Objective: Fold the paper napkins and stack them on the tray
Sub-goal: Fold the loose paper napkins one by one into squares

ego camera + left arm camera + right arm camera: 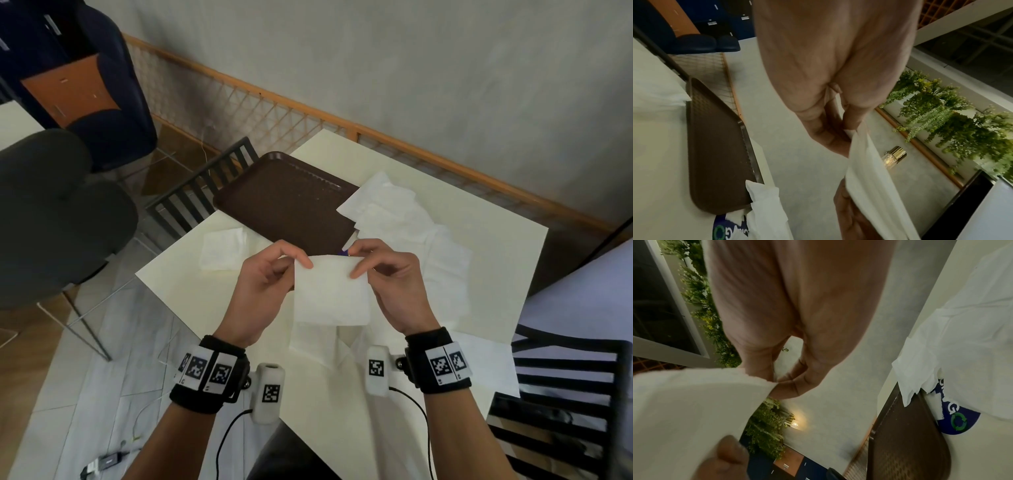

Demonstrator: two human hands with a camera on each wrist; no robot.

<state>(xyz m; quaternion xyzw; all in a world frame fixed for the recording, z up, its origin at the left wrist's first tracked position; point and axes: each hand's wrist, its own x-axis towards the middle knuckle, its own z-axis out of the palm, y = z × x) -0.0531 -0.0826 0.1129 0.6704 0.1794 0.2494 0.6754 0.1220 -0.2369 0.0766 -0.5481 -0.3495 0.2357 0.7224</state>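
Above the cream table I hold a white paper napkin up by its top edge. My left hand pinches the top left corner, my right hand pinches the top right corner. The left wrist view shows the napkin hanging from my left hand. In the right wrist view my right hand pinches the napkin at its corner. An empty brown tray lies beyond my hands. One folded napkin rests left of the tray.
A loose heap of unfolded napkins lies right of the tray, with more sheets under my hands. A torn blue wrapper sits by the tray. Black slatted chairs stand at the table's left and right sides.
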